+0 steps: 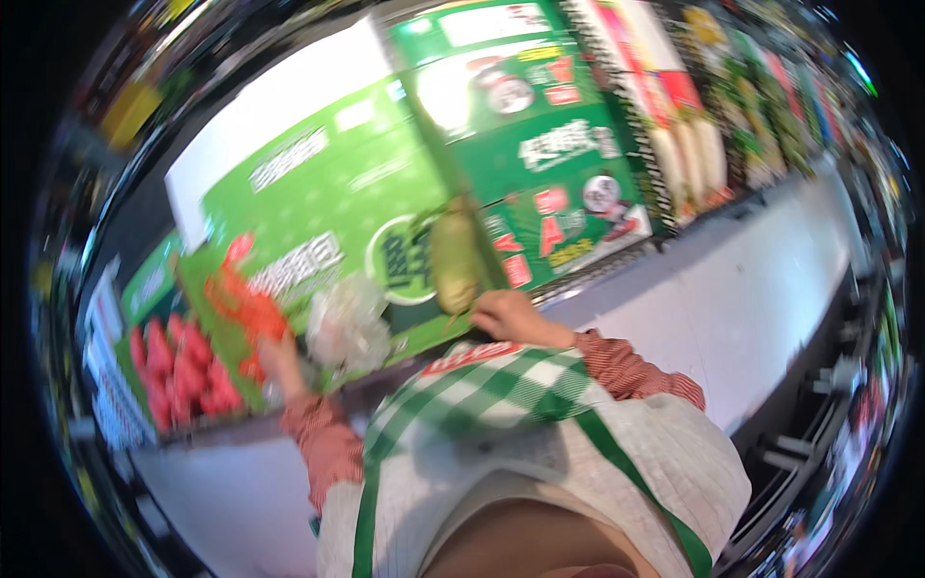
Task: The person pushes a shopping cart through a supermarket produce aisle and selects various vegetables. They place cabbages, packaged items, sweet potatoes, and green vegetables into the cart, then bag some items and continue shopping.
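Observation:
My left hand (278,354) is closed around the lower part of an orange-red mesh net (253,311), which stretches up and to the left over a light green printed box. Near the table edge my right hand (502,314) has its fingers curled, just below the tip of a green radish (454,264); whether it touches the radish I cannot tell. The radish lies root end toward me on the green printed boards. A crumpled clear plastic bag (347,321) sits between my hands, its contents unclear.
Pink-red produce (181,372) fills a box at the left. Dark green printed boards (542,159) lie beyond my right hand. White radishes (694,159) and leafy vegetables (766,123) stand at the right, above the pale counter front (715,303).

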Tool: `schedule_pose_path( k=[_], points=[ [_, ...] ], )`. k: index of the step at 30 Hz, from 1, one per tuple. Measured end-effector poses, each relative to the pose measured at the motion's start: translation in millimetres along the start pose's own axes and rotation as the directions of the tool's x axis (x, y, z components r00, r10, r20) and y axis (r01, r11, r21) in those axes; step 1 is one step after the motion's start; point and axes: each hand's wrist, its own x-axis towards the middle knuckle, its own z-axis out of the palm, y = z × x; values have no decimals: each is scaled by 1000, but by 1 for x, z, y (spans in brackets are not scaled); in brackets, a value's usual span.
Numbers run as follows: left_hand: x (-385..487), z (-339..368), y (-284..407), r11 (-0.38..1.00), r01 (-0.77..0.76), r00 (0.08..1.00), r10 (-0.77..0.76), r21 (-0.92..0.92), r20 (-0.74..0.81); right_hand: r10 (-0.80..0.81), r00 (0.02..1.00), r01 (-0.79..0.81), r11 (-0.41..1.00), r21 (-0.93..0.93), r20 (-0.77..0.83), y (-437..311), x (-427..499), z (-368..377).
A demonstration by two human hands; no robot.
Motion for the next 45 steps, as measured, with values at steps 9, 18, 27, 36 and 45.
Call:
schedule_pose_path(
  k=[9,18,27,36,45],
  points=[
    [43,-42,-16,963,-56,993,27,-263,-115,35,997,-34,999,-16,68,-14,-9,9],
    [10,-61,26,971,-76,946,-1,225,324,28,989,-15,996,-93,145,-11,-31,7],
    [10,-64,25,987,-130,978,112,-97,-174,34,989,-23,996,-82,146,2,-38,-3],
    [-29,-82,109,803,-534,816,406,-266,-412,-7,931,-55,986,-159,-366,45,-24,-69],
    [-77,-50,186,834,-388,921,334,-392,-201,271,345,-669,742,-34,-899,213,-92,-275]
  ],
)
